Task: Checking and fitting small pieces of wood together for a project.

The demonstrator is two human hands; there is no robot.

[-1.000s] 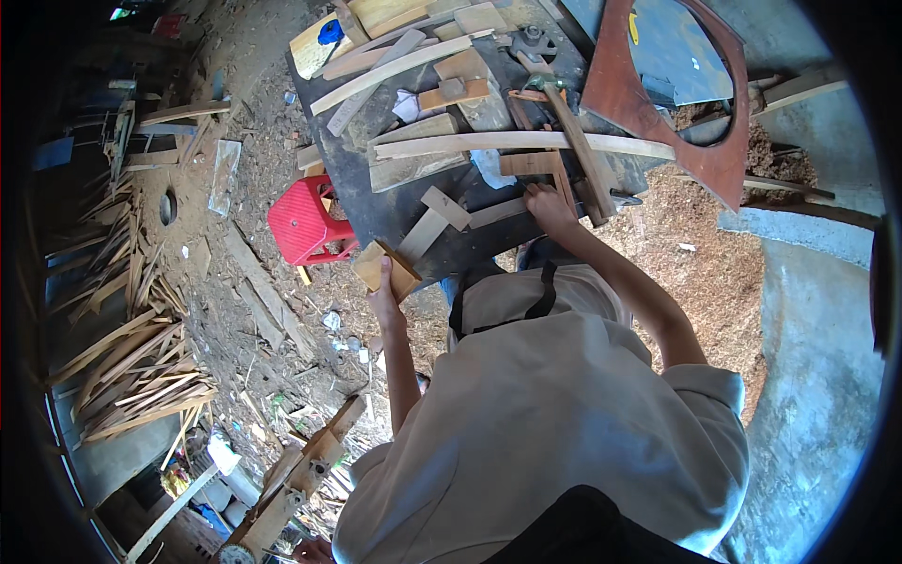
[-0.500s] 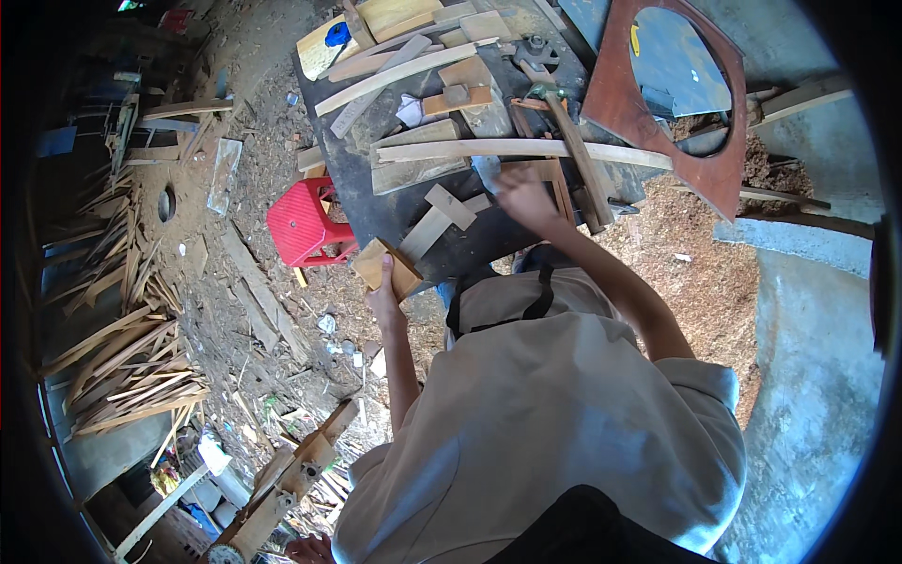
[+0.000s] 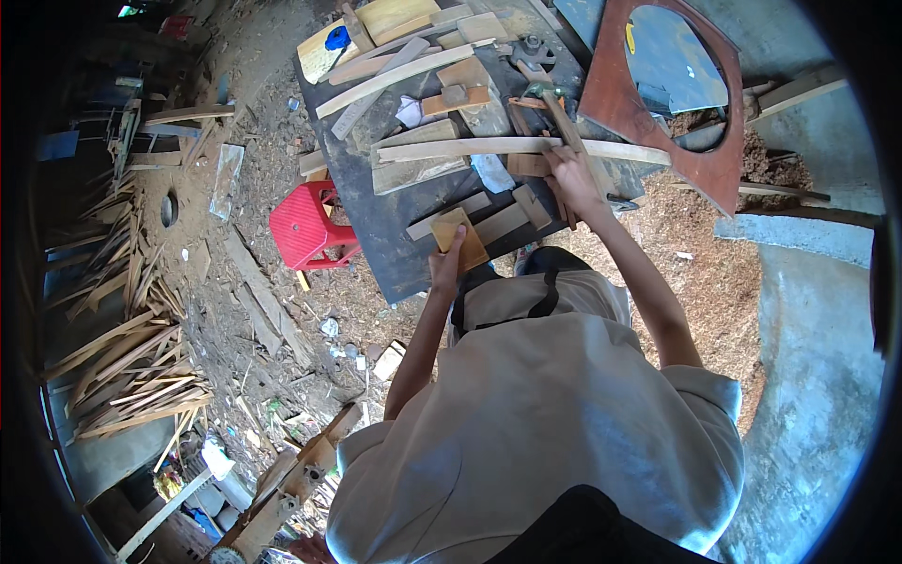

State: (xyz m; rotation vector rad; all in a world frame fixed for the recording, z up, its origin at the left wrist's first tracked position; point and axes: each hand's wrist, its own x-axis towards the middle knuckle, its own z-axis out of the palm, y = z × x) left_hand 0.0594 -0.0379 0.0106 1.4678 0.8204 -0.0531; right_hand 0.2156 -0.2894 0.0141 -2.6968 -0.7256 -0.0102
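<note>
My left hand [image 3: 444, 266] grips a yellowish wooden block [image 3: 460, 241] at the near edge of the dark worktable [image 3: 381, 263], thumb on top. Touching or overlapping the block is a flat T-shaped wooden piece [image 3: 501, 222]; whether the two are joined I cannot tell. Another flat strip [image 3: 434, 218] lies behind it. My right hand [image 3: 575, 179] is closed at the handle of a hammer [image 3: 564, 117], whose head points away from me; the lower handle is hidden. Beside this hand lie a small brown block [image 3: 528, 165] and a crumpled pale-blue sheet [image 3: 492, 173].
A long pale batten [image 3: 432, 148] crosses the table, with several boards and a blue tape measure [image 3: 337, 38] beyond. A reddish-brown panel with an oval hole [image 3: 606, 89] leans at the right. A red stool [image 3: 299, 226] stands left. Sawdust [image 3: 705, 301] covers the floor.
My left hand has moved right with the block, onto the table edge. The T-shaped piece has shifted right. My right hand has left the pale-blue sheet and moved right to the hammer.
</note>
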